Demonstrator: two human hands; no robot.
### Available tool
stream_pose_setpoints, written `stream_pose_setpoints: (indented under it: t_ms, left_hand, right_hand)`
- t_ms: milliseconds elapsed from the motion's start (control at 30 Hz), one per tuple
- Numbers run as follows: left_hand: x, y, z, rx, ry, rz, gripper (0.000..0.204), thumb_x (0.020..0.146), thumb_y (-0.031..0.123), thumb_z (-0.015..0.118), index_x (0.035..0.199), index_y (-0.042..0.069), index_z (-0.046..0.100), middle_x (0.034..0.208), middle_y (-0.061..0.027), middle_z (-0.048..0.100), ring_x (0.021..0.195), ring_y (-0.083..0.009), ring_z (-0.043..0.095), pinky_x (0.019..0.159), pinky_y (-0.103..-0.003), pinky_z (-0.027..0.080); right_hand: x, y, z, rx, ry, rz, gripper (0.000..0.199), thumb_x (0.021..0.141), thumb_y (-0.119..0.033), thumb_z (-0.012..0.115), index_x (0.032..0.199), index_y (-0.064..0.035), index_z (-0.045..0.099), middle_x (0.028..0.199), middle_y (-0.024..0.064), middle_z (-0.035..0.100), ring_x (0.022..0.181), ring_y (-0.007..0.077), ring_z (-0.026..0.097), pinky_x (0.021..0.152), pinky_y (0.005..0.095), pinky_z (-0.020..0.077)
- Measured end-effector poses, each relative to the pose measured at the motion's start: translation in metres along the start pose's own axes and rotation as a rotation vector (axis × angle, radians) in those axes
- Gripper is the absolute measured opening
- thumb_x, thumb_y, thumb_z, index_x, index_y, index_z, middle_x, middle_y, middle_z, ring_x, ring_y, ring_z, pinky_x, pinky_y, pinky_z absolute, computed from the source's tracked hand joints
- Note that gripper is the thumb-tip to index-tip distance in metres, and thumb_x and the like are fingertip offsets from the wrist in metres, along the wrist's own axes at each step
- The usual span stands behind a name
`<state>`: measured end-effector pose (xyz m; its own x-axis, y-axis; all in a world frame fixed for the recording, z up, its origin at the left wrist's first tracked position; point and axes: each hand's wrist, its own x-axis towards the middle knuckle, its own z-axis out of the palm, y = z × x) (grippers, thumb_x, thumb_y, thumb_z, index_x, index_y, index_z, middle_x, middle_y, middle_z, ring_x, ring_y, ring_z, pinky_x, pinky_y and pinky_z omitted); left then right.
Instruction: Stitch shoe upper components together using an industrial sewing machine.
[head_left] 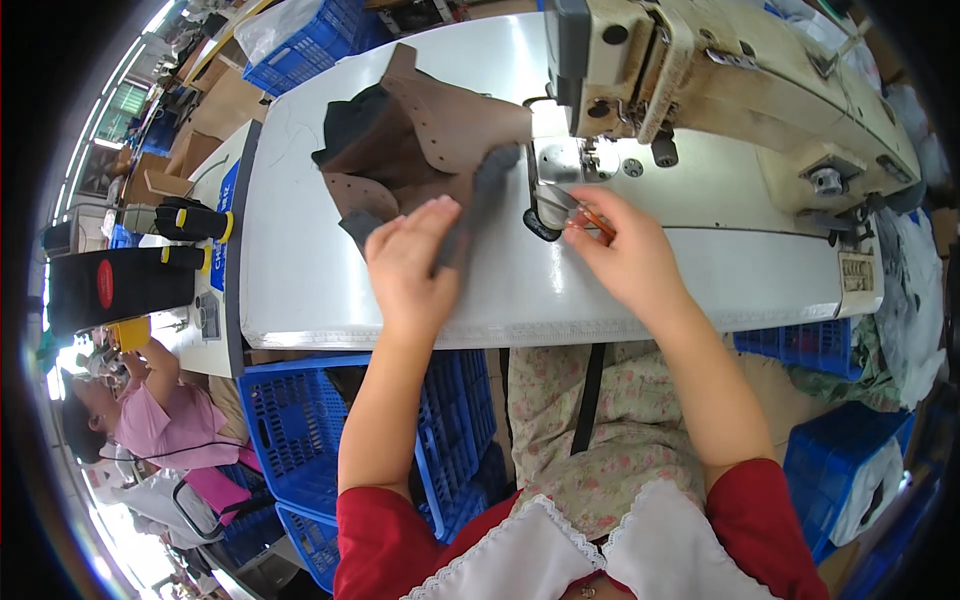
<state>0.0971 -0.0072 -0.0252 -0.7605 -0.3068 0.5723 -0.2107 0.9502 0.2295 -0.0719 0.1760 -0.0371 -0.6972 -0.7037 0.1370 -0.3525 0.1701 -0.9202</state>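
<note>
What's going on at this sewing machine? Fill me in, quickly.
A person's left hand has its fingers on the near part of a brown, leather-like piece with punched holes and dark grey fabric edges; whether it grips is unclear. The right hand holds a small metal tool with an orange handle, probably snips. The piece lies on the glossy white table, left of the needle of the cream-coloured sewing machine, not under it.

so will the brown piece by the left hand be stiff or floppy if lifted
Probably bendy but not limp: the brown piece stands in open curves. Likely light too, since its panels look thin.
</note>
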Motion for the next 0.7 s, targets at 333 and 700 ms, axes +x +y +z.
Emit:
stream_pose_setpoints:
  t_ms: [333, 700]
  left_hand:
    - [0.043, 0.019, -0.021, -0.495, 0.106, -0.678, 0.04, 0.094, 0.034, 0.069, 0.097, -0.006, 0.072, 0.08, 0.0007, 0.064, 0.074, -0.0073, 0.051, 0.068, -0.022, 0.041]
    - [0.043, 0.018, -0.023, -0.505, 0.076, -0.787, 0.04, 0.096, 0.033, 0.066, 0.101, -0.006, 0.072, 0.088, -0.0035, 0.068, 0.083, -0.0096, 0.055, 0.078, -0.024, 0.043]
  right_hand:
    - [0.028, -0.032, 0.027, -0.488, 0.075, -0.294, 0.017, 0.087, -0.016, 0.064, 0.099, -0.0039, 0.065, 0.081, 0.0143, 0.065, 0.074, 0.0335, 0.067, 0.065, 0.0445, 0.053]
    - [0.05, -0.03, 0.047, -0.512, 0.078, -0.342, 0.01, 0.085, -0.014, 0.062, 0.083, -0.004, 0.065, 0.073, 0.0154, 0.065, 0.071, 0.0358, 0.067, 0.062, 0.0461, 0.0531]
